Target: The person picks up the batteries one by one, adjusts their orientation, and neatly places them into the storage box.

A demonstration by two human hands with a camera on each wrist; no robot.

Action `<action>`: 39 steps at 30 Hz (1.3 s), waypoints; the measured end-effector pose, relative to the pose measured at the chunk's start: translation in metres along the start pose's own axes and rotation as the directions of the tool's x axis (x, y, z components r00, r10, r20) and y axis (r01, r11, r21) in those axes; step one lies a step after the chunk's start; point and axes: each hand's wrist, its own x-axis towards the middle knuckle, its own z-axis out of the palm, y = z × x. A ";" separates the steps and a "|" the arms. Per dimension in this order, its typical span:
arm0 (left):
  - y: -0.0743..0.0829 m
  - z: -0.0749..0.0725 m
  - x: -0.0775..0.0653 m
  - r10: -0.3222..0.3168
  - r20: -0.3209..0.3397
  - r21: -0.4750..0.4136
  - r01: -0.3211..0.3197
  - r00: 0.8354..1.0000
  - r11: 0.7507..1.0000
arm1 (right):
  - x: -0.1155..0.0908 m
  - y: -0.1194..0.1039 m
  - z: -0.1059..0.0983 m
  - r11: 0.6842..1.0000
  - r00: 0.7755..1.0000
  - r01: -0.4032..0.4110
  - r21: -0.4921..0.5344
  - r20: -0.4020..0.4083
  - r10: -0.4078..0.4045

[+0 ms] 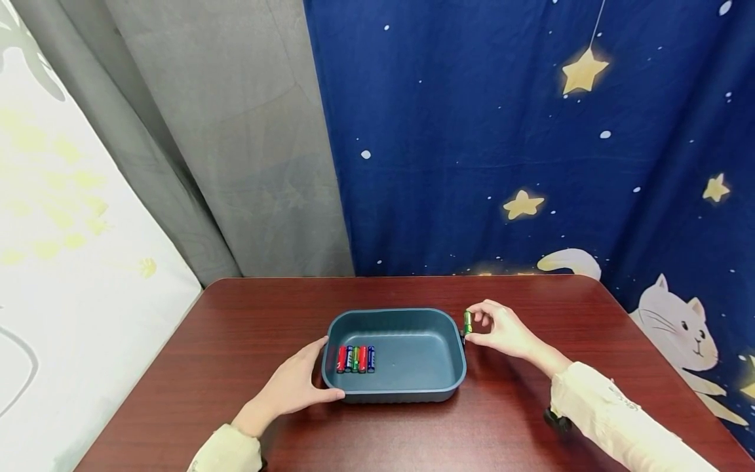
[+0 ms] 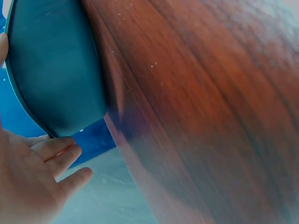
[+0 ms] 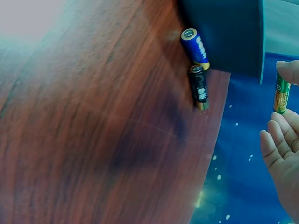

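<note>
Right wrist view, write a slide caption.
Right hand pinches a green battery; a blue battery and a black battery rest beside the tray.

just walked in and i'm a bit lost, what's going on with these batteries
The person's right hand pinches a green battery just outside the right end of a blue tray. The left hand rests against the tray's left end. Five batteries lie in a row inside, toward the left. A blue battery and a black battery are outside it, on the table.
</note>
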 end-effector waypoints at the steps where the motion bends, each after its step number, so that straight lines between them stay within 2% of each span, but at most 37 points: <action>1: 0.000 0.000 0.000 0.001 0.000 0.002 -0.001 1.000 1.000 | 0.001 -0.002 0.000 1.000 1.000 0.004 0.001 -0.002 -0.004; 12: 0.000 -0.001 0.000 0.004 0.001 0.004 -0.004 1.000 1.000 | 0.013 -0.021 0.007 0.998 0.999 0.043 0.040 0.013 -0.043; 20: 0.000 0.000 0.000 0.010 -0.001 0.003 -0.010 1.000 1.000 | 0.019 -0.034 0.018 0.994 0.996 0.063 0.089 0.059 -0.069; 31: 0.000 0.001 0.000 0.001 0.002 0.007 -0.001 1.000 1.000 | 0.025 -0.042 0.040 0.992 0.988 0.100 0.073 0.109 -0.107; 39: -0.001 0.001 0.000 0.004 0.000 0.012 -0.004 1.000 1.000 | 0.029 -0.050 0.052 0.992 0.982 0.085 0.089 0.160 -0.099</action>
